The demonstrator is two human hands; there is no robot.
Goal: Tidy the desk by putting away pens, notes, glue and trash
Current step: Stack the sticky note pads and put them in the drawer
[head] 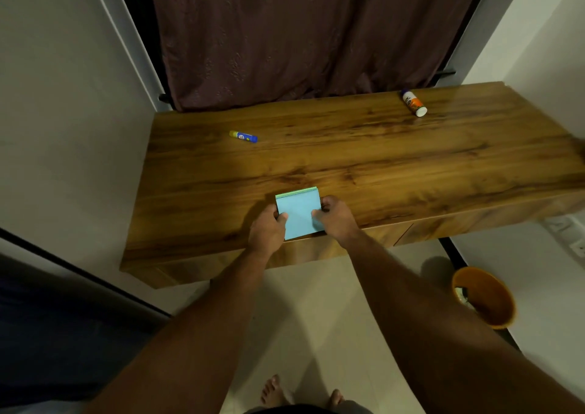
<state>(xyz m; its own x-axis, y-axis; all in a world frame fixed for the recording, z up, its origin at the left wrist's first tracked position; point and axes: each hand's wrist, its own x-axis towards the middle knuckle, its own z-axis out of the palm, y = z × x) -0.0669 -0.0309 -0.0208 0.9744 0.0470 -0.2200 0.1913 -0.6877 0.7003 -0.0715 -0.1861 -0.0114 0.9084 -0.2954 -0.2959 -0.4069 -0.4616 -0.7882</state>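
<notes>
Blue notepad, edges under both thumbs

arms: bare, no sleeves | left hand, right hand: no rings seen | feet: bare

A room in a home, seen from above by a person standing barefoot on a pale tiled floor. A wall-mounted wooden desk fills an alcove between plain white walls, with a dark maroon curtain hanging behind it. Small household stationery lies on the desk: two glue sticks, one blue and one orange and white, and a pad of blue notes. An orange waste bin stands on the floor beside a wall socket.
</notes>
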